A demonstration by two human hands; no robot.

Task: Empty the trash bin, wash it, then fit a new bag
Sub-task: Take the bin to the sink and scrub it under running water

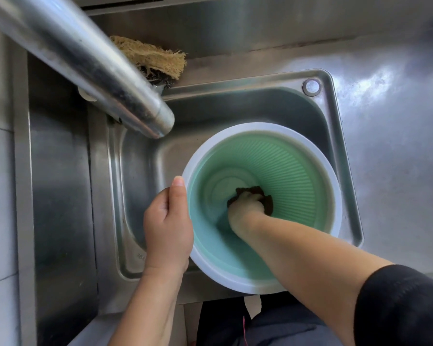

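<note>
A round green trash bin [293,171] with a white rim and ribbed inner wall stands upright in the steel sink [345,156]. My left hand [168,226] grips the bin's rim on its left side, thumb along the edge. My right hand [246,208] reaches deep inside the bin, closed on a dark scrubbing pad [266,198] pressed against the bottom near the wall. The bin holds no bag.
The steel faucet spout [90,63] crosses the upper left, its mouth just above the bin's left rim; no water shows. A straw-coloured loofah scrubber [150,56] lies on the ledge behind the sink. Steel counter [395,121] stretches to the right.
</note>
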